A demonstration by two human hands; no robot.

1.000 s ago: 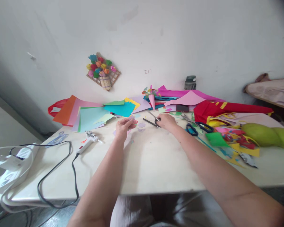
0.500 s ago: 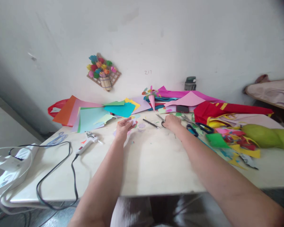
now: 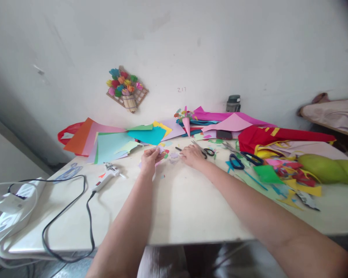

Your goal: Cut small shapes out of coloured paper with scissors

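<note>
My left hand [image 3: 151, 158] is raised a little over the white table [image 3: 176, 200], its fingers pinched on a small pale purple paper cut-out [image 3: 161, 150]. My right hand [image 3: 191, 156] rests on the table with fingers spread, beside another small purple paper piece [image 3: 174, 156]. Black-handled scissors [image 3: 204, 151] lie on the table just right of that hand, no longer held. A thin dark stick [image 3: 178, 149] lies behind the hand.
Sheets of coloured paper [image 3: 118, 141] fan out at the back left. A glue gun [image 3: 106, 175] with black cord [image 3: 66, 216] lies left. Blue scissors [image 3: 240, 159], paper scraps [image 3: 287, 175], red paper [image 3: 266, 135], a green object [image 3: 327, 166] and a phone [image 3: 224, 134] crowd the right.
My right hand carried the scissors to the right, put them down, then moved back left to the purple paper piece. My left hand stayed in place holding its cut-out.
</note>
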